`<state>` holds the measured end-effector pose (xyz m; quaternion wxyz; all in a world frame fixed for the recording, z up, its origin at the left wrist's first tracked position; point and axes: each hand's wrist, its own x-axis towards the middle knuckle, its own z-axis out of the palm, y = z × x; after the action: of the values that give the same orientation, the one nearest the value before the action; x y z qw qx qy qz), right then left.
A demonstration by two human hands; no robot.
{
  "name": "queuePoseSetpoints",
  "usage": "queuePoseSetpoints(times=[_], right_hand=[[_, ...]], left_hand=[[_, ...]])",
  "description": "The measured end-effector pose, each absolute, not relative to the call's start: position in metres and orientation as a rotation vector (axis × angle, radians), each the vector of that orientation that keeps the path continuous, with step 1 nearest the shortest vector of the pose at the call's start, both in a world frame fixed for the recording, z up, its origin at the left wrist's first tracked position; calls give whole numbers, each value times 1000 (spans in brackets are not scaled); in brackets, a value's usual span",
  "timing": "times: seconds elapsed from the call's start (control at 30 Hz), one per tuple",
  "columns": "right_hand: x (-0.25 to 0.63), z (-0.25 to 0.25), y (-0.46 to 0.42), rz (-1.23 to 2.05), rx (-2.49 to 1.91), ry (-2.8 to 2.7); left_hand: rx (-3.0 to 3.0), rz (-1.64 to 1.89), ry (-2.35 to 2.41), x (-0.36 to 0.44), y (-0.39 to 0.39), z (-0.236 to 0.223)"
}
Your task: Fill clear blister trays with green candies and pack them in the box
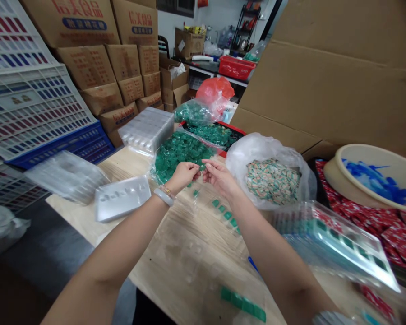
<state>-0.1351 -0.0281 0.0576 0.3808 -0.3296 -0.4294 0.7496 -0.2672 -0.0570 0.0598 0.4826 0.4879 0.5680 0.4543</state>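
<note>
My left hand [186,175], with bracelets at the wrist, is closed in a pinch at the front edge of a heap of small green plastic pieces [179,153]. Facing it is my right hand [219,176], its thumb and fingers also pinched together. A small green plastic piece [202,167] shows between the fingertips of both hands; its shape is too small to make out. Below my right hand, a row of green squares [227,215] sits in a clear plastic tray. Closer to me, another strip of green squares [243,304] lies by the table's near edge.
Stacked clear trays [147,130] and a single tray [122,198] stand left. On the right are a white bag of small packets [273,180], filled clear trays [338,243] and a cream tub [338,171] with blue pieces. Leaning cardboard [341,85] borders the wooden table [176,230].
</note>
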Motion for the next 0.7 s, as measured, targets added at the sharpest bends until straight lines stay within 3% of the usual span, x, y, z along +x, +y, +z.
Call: queuePoseSetpoints(times=[0.3, 0.5, 0.7], right_hand=[[-123, 63, -33, 1940, -786, -1167], [-112, 61, -46, 2038, -825, -899], [-113, 58, -64, 1946, -890, -846]], left_hand=[[1445, 1074, 1439, -265, -68, 70], [1252, 1074, 1266, -258, -74, 66], [1693, 1014, 1606, -246, -90, 60]])
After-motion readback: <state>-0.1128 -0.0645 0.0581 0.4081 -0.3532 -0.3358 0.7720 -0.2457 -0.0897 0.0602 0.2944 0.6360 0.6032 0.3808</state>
